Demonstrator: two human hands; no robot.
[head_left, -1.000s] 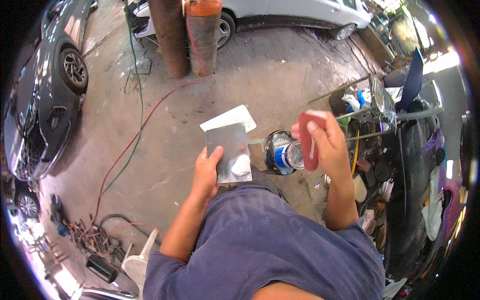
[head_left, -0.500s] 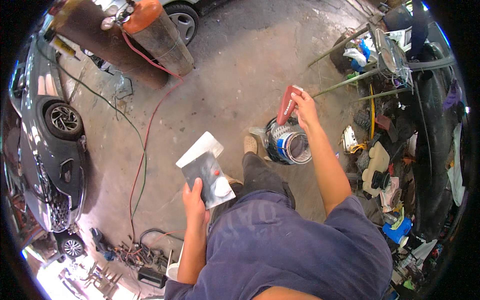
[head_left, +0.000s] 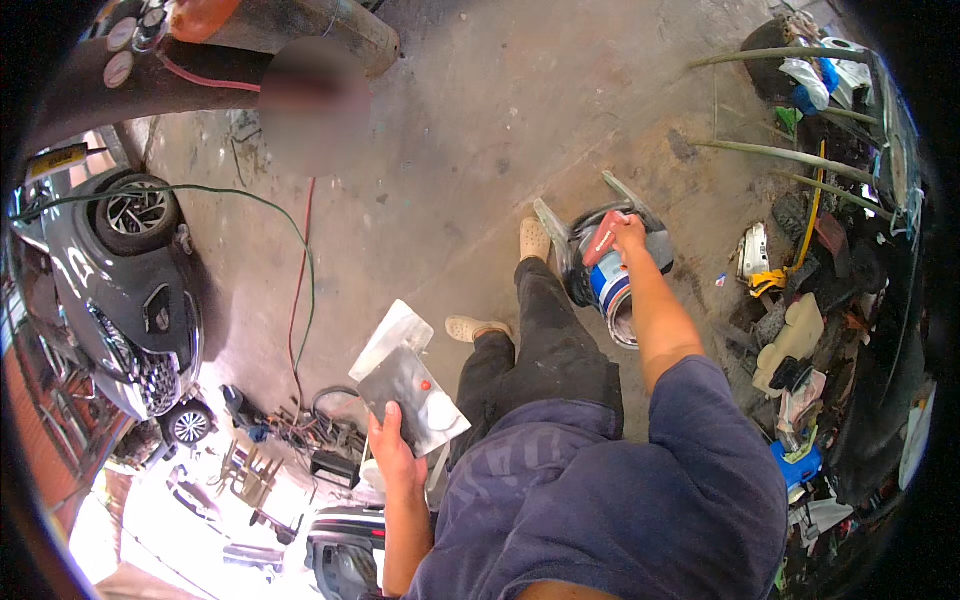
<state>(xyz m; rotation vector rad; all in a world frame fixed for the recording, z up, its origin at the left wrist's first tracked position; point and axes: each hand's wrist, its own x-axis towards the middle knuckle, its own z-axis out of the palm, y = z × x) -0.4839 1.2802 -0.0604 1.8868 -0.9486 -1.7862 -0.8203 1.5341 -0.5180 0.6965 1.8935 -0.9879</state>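
Observation:
My left hand (head_left: pixel 397 452) is closed on a thin grey metal plate (head_left: pixel 392 388), its thumb on top. On the plate lie a white lump of paste (head_left: pixel 438 411) and a small red dab (head_left: pixel 426 385). A whitish flat piece (head_left: pixel 395 340) juts out past the plate's far edge. My right hand (head_left: pixel 630 236) grips a red squeeze tube (head_left: pixel 603 240) above a black stand (head_left: pixel 572 268) with pale legs. On this stand a tin (head_left: pixel 611 284) with a blue and white label rests tilted, its open end toward me. My right forearm covers part of the tin.
Red and green hoses (head_left: pixel 309 235) run across the concrete floor (head_left: pixel 460 110). Gas cylinders (head_left: pixel 340 30) are at the upper left, a dark car (head_left: pixel 110 290) at the left. Metal legs (head_left: pixel 790 155) reach in from the right, above piled scrap (head_left: pixel 800 345).
My right hand has lowered the red tube from the air to the black stand beside the tin. The view has turned, and my left hand still holds the plate.

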